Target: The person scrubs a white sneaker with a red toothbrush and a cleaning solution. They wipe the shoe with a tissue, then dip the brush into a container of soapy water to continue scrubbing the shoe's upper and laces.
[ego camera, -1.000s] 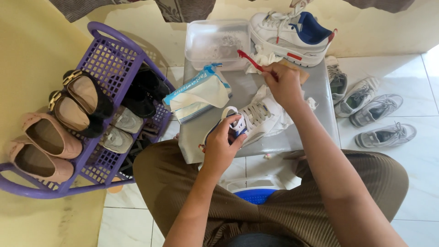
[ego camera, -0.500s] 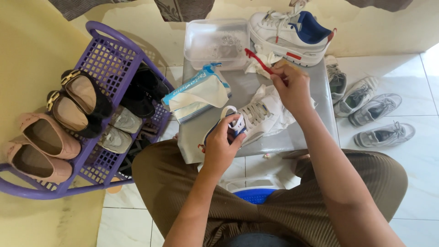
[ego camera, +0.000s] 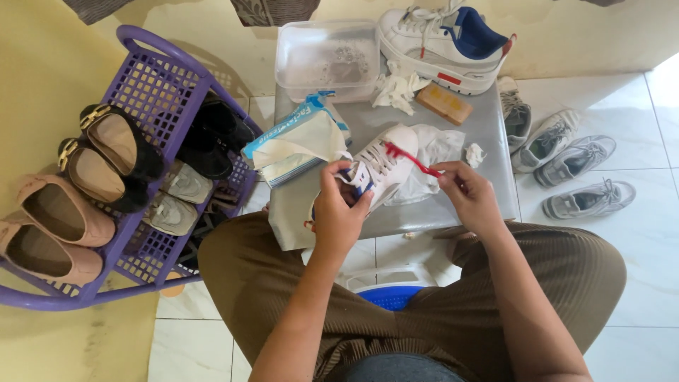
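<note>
On the grey worktop (ego camera: pixel 488 134), beside the purple plastic shoe basket (ego camera: pixel 152 78), a light white lace-up sneaker (ego camera: pixel 382 166) is clasped at its stiff heel by the left hand (ego camera: pixel 339 212) — a thin red toothbrush (ego camera: pixel 414 161), pinched shut in the right hand (ego camera: pixel 470 194), is laid on its soft upper.

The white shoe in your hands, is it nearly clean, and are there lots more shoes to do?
Probably early on. The bigger white sneaker stands by the soapy tub, maybe done already. In hand: the left hand grips the small white shoe while the right hand holds the red toothbrush to it. Four grey sneakers wait on the floor, and more pairs fill the purple basket.
</note>
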